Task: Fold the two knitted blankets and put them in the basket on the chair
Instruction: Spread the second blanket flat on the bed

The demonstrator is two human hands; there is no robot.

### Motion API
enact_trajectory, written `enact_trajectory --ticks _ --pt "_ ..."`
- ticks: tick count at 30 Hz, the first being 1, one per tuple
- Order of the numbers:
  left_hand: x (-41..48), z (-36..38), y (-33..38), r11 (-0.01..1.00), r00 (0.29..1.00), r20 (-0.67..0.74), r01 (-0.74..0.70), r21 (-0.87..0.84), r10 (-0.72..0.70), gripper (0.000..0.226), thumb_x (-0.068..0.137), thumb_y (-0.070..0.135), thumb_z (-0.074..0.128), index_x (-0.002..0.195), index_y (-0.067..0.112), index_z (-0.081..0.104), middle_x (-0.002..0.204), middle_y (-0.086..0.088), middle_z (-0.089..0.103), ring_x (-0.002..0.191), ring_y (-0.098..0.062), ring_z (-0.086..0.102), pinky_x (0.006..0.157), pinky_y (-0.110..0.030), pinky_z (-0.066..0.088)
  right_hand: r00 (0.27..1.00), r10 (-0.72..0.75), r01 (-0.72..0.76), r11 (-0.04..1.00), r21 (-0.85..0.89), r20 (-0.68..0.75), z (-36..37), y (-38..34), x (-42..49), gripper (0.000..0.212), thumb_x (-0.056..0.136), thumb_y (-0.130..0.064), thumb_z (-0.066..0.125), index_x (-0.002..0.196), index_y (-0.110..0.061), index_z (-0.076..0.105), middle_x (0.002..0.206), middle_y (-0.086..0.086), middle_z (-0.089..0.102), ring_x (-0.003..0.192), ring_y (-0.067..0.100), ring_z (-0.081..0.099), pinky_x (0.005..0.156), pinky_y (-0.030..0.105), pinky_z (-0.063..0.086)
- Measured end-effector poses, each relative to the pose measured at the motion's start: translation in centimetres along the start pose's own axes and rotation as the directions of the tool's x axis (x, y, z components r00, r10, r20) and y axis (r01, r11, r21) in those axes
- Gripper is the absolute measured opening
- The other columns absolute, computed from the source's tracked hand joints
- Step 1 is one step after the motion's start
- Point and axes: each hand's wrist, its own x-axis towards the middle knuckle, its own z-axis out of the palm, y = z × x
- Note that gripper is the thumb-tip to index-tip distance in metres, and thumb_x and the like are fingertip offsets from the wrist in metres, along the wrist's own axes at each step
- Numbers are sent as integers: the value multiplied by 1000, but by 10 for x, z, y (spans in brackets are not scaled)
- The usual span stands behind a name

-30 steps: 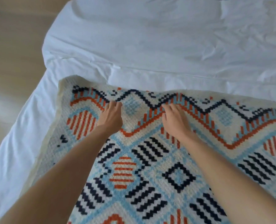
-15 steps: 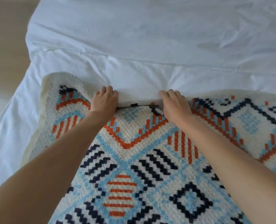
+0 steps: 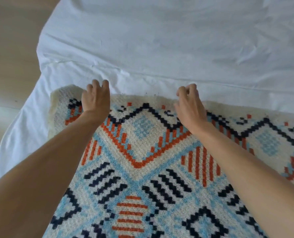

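Note:
One knitted blanket (image 3: 142,169), cream with blue, orange and navy geometric patterns, lies spread on the white bed sheet (image 3: 160,48). Its far edge runs flat across the middle of the view. My left hand (image 3: 95,100) rests palm down on the blanket's far left corner, with fingertips reaching past the edge onto the sheet. My right hand (image 3: 190,107) hovers at the same edge further right, fingers loosely curled with nothing visibly held. The second blanket, the basket and the chair are out of view.
The bed's corner and left edge (image 3: 38,54) drop off to a light wooden floor (image 3: 8,57) at the left. Wrinkled white sheet stretches beyond the blanket to the top and right of the view.
Half a second ago both hands gripped a turned-under section of the far edge. That edge now lies flat and further out, and both hands have loosened and moved apart.

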Motion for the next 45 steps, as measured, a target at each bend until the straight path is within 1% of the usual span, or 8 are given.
enact_trajectory --ticks 9,14,20,25,29,32,38,45 --pt "-20 40 -95 964 966 -9 258 -66 -259 67 77 19 62 133 8 29 143 -25 22 135 -44 19 102 -61 25 960 -6 40 993 -113 280 36 -28 -29 59 91 -23 51 144 -22 26 140 17 32 124 32 37 98 43 41" --pt "-15 31 -109 682 835 276 548 -485 -475 66 87 24 49 143 30 14 119 -21 47 108 -41 48 87 -51 41 922 50 23 983 -184 384 45 -34 -28 66 94 -29 47 147 -38 9 146 17 21 128 34 29 100 47 37" --pt "-44 33 -77 911 996 -59 37 -411 -67 46 89 3 46 127 29 39 117 -9 43 96 -23 46 75 -36 48 861 168 -72 974 -213 480 30 -59 -8 73 84 -7 58 144 -33 26 142 17 25 126 33 31 103 48 36" --pt "-90 53 -66 912 959 -75 -284 -295 274 28 86 13 55 114 15 53 123 -8 52 110 -24 47 96 -41 44 977 -204 194 972 130 65 18 -136 4 39 87 2 48 124 -7 56 133 13 47 122 28 41 105 40 35" --pt "-116 53 -76 896 929 -183 -361 -260 321 28 84 24 42 101 11 60 110 -10 63 105 -28 57 92 -43 50 878 -396 319 903 287 270 26 -197 3 66 90 -3 50 144 -32 27 149 5 26 130 26 33 101 41 41" --pt "-124 56 -94 945 962 -232 -204 -256 145 35 77 20 54 110 10 54 108 -15 60 96 -29 58 78 -40 53 753 -341 343 933 106 564 41 -207 -5 86 82 -2 59 145 -44 17 151 6 13 132 32 25 104 46 36" --pt "-134 69 -145 993 996 -67 45 -110 -53 31 67 10 79 95 9 66 96 -13 54 81 -28 53 63 -39 51 905 -320 375 911 -174 280 58 -207 -5 22 85 -22 61 105 -13 57 118 10 43 103 25 42 86 34 43" --pt "-107 48 -176 727 854 223 517 -451 -470 19 87 8 45 77 0 58 84 -13 59 63 -28 56 52 -35 46 974 48 -167 811 561 221 27 -241 56 24 94 -19 51 110 -2 57 112 14 57 86 22 59 56 13 36"
